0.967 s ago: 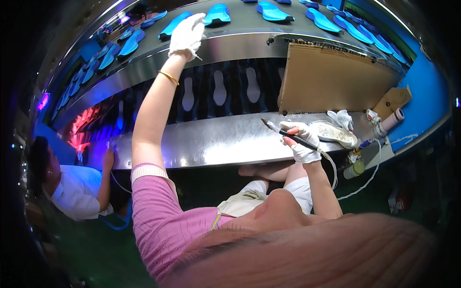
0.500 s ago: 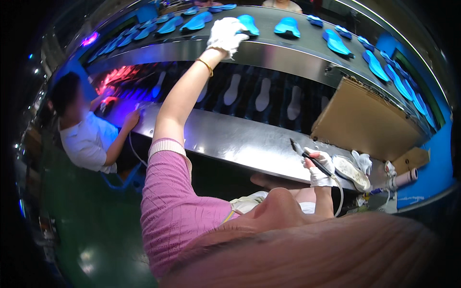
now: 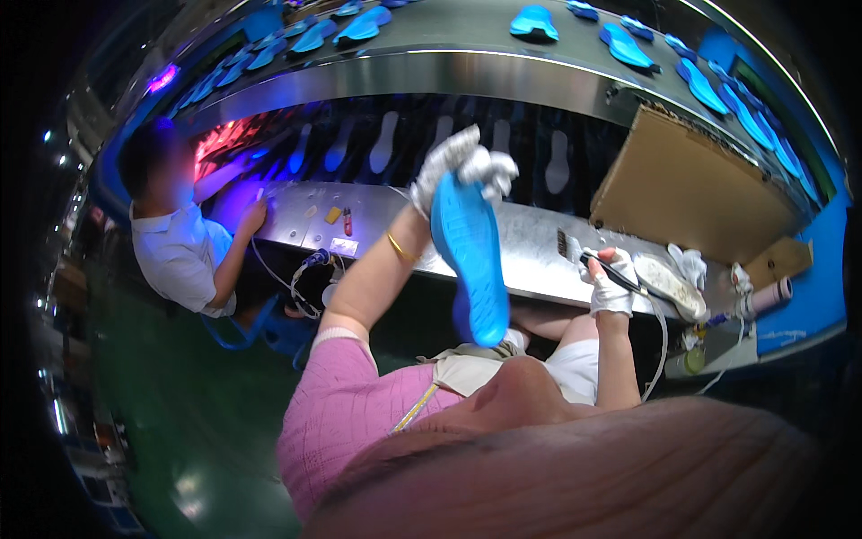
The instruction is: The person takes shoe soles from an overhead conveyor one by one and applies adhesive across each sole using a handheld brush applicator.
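My left hand (image 3: 462, 166), in a white glove, grips one end of a blue shoe sole (image 3: 469, 256). The sole hangs down from it, in front of the metal ledge (image 3: 539, 238), with its broad face turned toward me. In a white glove with bare fingertips, my right hand (image 3: 612, 280) is closed round the black handle of a brush (image 3: 573, 247). The bristles point up and left over the ledge, and a pale tube (image 3: 663, 337) runs down from the handle's rear end. Beside the right hand lies a whitish sole-shaped piece (image 3: 669, 286) with a stained surface.
Several blue soles (image 3: 626, 47) rest on the upper belt (image 3: 449, 34). Below it, more soles (image 3: 384, 142) lie in a dark channel. A cardboard sheet (image 3: 696, 193) leans at the right. To the left, a co-worker (image 3: 180, 238) sits near purple light.
My left hand has lifted a blue sole off the upper belt and brought it down toward me. My right hand still holds the brush at nearly the same place.
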The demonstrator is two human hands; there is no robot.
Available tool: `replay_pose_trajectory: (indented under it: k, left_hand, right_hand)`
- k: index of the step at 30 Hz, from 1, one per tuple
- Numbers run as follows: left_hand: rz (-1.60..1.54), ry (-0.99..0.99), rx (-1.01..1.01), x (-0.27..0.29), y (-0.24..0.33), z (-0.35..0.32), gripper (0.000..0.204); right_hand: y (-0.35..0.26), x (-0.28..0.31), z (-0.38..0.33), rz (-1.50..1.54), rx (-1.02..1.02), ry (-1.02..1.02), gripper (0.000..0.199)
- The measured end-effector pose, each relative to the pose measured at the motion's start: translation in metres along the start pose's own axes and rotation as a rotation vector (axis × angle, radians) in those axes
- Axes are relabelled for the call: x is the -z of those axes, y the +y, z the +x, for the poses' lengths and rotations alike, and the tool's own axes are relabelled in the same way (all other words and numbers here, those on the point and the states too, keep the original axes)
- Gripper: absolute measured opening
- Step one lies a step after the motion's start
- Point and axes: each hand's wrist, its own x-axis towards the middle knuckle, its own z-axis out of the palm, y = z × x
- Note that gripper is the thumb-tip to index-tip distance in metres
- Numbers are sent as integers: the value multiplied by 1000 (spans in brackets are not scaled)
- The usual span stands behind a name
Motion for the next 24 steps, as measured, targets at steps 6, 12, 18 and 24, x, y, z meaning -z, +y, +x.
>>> replay_pose_trajectory:
  k: [6, 12, 18, 24]
  left_hand:
    - [-551, 228, 206, -31, -115, -44, 79]
    - [-421, 424, 111, -25, -139, -32, 78]
    - [-158, 631, 20, -20, -168, -15, 82]
    - [-242, 669, 115, -19, -165, -16, 82]
  right_hand:
    - [-41, -13, -16, 14, -52, -117, 20]
    - [-30, -36, 3, -108, -43, -140, 15]
    - [-22, -53, 3, -255, 322, -62, 19]
    - [-19, -39, -12, -90, -78, -173, 21]
